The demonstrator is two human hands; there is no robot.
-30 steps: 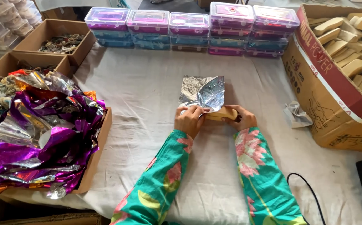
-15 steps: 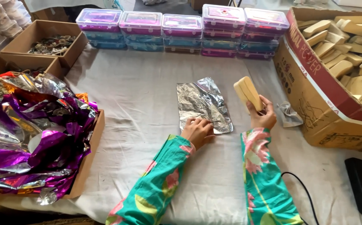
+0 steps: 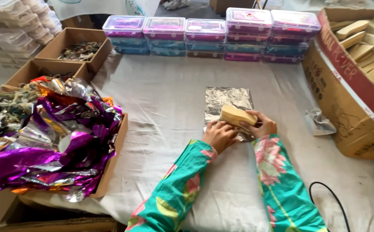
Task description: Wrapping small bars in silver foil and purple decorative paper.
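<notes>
A crinkled silver foil sheet (image 3: 228, 98) lies flat on the cloth-covered table (image 3: 161, 107). A tan wooden block (image 3: 237, 115) rests on the sheet's near edge. My right hand (image 3: 262, 124) grips the block's right end. My left hand (image 3: 219, 134) touches the block's left end and presses on the foil's near left corner. Both arms wear green floral sleeves.
A cardboard box of purple and silver foil scraps (image 3: 53, 141) sits at the left. Stacked clear plastic cases (image 3: 206, 36) line the far edge. A big carton of wooden blocks (image 3: 359, 64) stands at right, a crumpled grey wrapper (image 3: 320, 122) beside it. A black cable (image 3: 324, 193) lies near right.
My right hand has brought the raised block down onto the foil's near edge. My left hand has shifted over to meet it. The foil now lies flatter.
</notes>
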